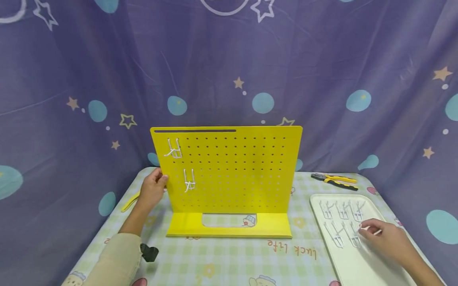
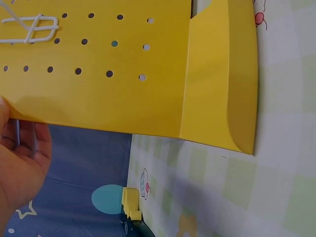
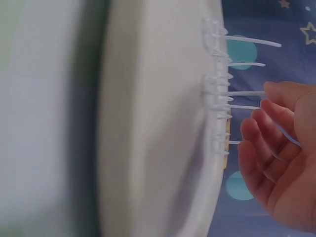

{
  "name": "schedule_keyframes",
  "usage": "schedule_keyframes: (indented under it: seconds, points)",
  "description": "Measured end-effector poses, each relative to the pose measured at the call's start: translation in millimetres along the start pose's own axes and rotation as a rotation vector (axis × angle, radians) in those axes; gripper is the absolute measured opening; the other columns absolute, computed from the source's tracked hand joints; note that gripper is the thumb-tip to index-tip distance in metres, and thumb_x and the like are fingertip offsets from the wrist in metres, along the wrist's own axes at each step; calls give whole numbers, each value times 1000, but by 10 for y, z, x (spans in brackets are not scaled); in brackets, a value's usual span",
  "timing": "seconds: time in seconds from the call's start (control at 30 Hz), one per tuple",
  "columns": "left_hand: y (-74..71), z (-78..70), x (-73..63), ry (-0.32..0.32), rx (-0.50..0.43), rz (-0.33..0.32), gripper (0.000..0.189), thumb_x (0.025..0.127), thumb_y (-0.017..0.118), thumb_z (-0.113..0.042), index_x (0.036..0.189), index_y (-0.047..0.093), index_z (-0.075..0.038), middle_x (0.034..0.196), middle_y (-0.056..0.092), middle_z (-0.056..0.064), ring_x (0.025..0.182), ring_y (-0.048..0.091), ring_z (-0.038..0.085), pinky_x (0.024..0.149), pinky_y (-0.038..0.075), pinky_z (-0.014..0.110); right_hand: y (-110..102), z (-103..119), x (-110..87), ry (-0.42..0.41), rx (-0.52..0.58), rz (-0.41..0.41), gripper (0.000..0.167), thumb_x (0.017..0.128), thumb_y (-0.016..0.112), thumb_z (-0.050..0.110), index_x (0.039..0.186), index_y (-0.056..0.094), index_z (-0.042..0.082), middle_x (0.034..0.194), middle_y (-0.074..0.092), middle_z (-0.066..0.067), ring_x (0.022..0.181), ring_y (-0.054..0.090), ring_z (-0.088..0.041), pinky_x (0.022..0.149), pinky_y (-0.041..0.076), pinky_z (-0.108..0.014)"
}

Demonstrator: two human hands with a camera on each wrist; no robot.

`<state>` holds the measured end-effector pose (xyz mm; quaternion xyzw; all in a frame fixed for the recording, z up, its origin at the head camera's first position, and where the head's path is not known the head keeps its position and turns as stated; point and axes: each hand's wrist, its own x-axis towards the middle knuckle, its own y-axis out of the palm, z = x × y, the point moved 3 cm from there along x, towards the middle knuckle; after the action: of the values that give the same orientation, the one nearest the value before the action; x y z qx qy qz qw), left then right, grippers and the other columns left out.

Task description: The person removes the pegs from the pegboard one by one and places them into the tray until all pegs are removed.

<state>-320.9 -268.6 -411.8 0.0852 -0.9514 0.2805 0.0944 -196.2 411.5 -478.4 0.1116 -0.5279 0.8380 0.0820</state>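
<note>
The left edge of the yellow pegboard (image 1: 229, 178) is gripped by the left hand (image 1: 152, 190), the thumb laid over the front face and the fingers tucked behind. By the right hand (image 1: 388, 240), the raised prong of a white wire hook (image 1: 355, 241) appears to be pinched between thumb and forefinger; that hook is the right-hand one of the nearer row on the cream tray (image 1: 373, 272), and no lift off the tray can be made out.

The step in hand is judged to be the picking of one more hook while the board is steadied. For the next move, the hook would need to be raised without the hook beside it (image 1: 337, 240) being snagged, carried across to the board, and its upper ends guided into a matching pair of holes.

Two hooks are already hung on the board's left part: an upper hook (image 1: 174, 151) near the top corner and a lower hook (image 1: 189, 185) beneath it, a little further in. The board is stood upright on a folded base (image 1: 186, 224) with a wide cut-out, and is pierced by rows of small round holes. Each hook is formed from thin wire, with two parallel arms, a crosspiece and a slanting prong.
</note>
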Motion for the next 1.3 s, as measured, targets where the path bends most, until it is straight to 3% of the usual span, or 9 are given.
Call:
schedule_keyframes:
  seconds: [0.17, 0.37, 0.47, 0.87, 1.3]
  points:
    - [-13, -7, -1, 11, -4, -6, 25, 110, 44, -19, 120, 58, -1, 99, 60, 18, 83, 59, 18, 72, 52, 22, -134, 141, 33, -12, 57, -83, 8, 93, 73, 22, 94, 75, 15, 69, 68, 14, 58, 54, 11, 54, 39, -22]
    - [1, 8, -5, 4, 0, -5, 25, 110, 44, -20, 119, 58, -1, 100, 61, 18, 84, 59, 16, 74, 54, 25, -362, 422, 153, -75, 81, -235, 5, 91, 74, 16, 95, 75, 14, 64, 59, 28, 57, 50, 12, 57, 33, -18]
    - [5, 5, -4, 9, -6, -11, 24, 110, 44, -18, 118, 58, -1, 98, 60, 16, 83, 58, 15, 74, 54, 24, -453, 579, 219, -87, 94, -276, 6, 90, 75, 16, 95, 76, 14, 66, 61, 28, 59, 49, 15, 56, 33, -18]
    - [-19, 10, -14, 0, 23, -26, 24, 110, 45, -21, 117, 59, -3, 98, 62, 16, 83, 59, 16, 72, 52, 20, -301, 1084, 379, -253, 192, -318, 18, 83, 79, 3, 93, 76, 17, 67, 67, 15, 61, 54, 14, 51, 40, -12]
    - [2, 36, 3, -12, -6, -21, 26, 110, 45, -21, 121, 60, -2, 98, 62, 15, 82, 59, 13, 74, 53, 23, -27, 1631, 586, -317, 251, -266, 13, 87, 77, 6, 97, 76, 15, 71, 69, 7, 62, 55, 5, 52, 46, -16]
